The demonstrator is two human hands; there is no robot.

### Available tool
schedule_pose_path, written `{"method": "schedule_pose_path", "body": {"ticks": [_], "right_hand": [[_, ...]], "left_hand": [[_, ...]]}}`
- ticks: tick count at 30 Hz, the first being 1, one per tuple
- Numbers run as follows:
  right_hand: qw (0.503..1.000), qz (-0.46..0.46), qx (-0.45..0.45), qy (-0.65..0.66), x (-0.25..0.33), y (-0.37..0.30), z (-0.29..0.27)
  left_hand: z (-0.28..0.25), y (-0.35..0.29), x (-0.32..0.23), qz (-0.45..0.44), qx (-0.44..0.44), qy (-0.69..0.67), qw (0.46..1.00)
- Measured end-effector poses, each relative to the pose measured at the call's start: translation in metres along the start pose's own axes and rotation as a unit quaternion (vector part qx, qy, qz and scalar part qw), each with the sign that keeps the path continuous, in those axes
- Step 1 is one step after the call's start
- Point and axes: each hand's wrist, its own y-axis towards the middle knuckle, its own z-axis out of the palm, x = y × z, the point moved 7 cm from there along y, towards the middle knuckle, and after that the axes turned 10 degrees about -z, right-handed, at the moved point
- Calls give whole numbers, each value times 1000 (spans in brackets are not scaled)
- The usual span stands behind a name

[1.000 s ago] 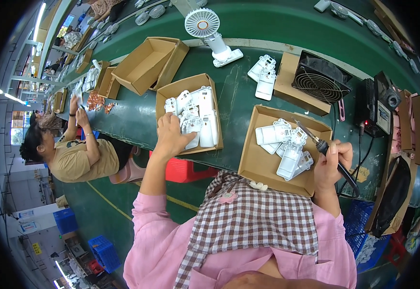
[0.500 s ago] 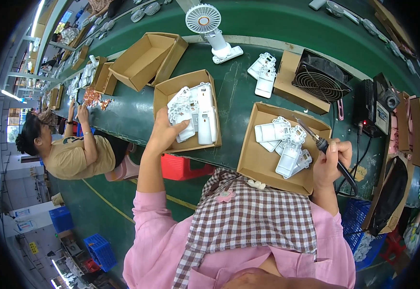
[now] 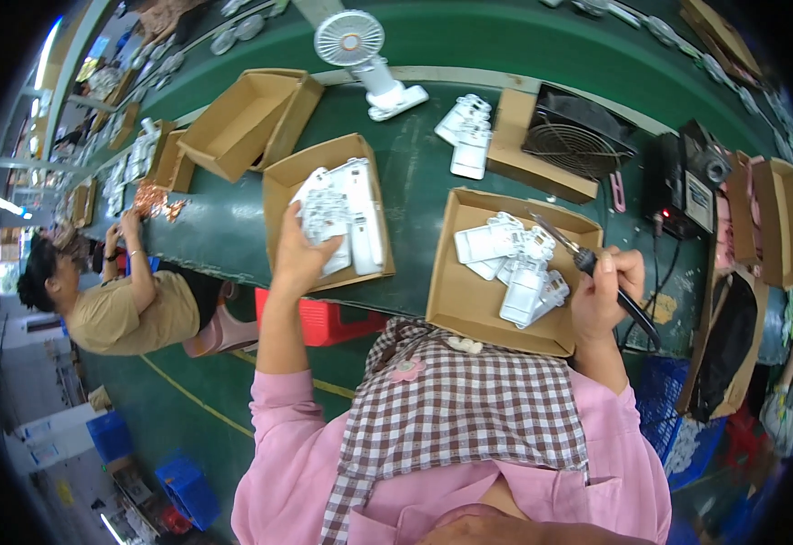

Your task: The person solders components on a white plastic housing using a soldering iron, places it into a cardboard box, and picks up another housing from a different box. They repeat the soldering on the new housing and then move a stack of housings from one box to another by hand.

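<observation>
Grasping a white plastic casing point(image 3: 326, 213) with the left hand point(image 3: 304, 259), thumb on the near side. Blurred there, so can't tell exact finger contact. Located over or inside a brown cardboard box point(image 3: 278, 186) at left; can't tell how high. Just beside long rounded white plastic housings point(image 3: 366, 213) in the same box.

Clenching a black-handled soldering iron point(image 3: 587, 261) with thin metal tip in the right hand point(image 3: 607, 300). Aimed up-left, over the far part of a shallow brown cardboard tray point(image 3: 458, 295) with overlapping flat white plastic shells point(image 3: 525, 291) inside.

Also on the dark-green bench point(image 3: 410, 182): round white handheld-style fan point(image 3: 349, 38) upright on a white base, more flat white shells beyond the tray, black square blower with wire grille point(image 3: 571, 150), black box-shaped unit point(image 3: 683, 182) with red light. Farther left: co-worker in tan shirt point(image 3: 138, 313), near loose copper-coloured bits point(image 3: 151, 202).
</observation>
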Motion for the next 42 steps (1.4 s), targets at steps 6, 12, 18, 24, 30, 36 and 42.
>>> {"method": "schedule_pose_path", "body": {"ticks": [6,12,18,24,30,36,42], "right_hand": [[999,31,-20,10,-3,2,4],[999,32,-18,34,-1,1,0],[998,10,-32,54,12,-4,5],[999,-5,26,21,19,-14,14],[997,-7,61,-53,10,-10,19],[994,-6,73,-77,9,-5,24],[994,7,75,-85,7,-6,25]], "left_hand": [[-9,-19,-50,-35,91,-443,891],[80,-53,-125,-12,398,-617,679],[167,-59,-124,-120,382,-561,725],[183,-52,-127,-47,286,-496,819],[186,-48,-123,-14,248,-416,875],[187,-47,-125,19,235,-380,895],[185,-50,-129,21,232,-365,901]]}}
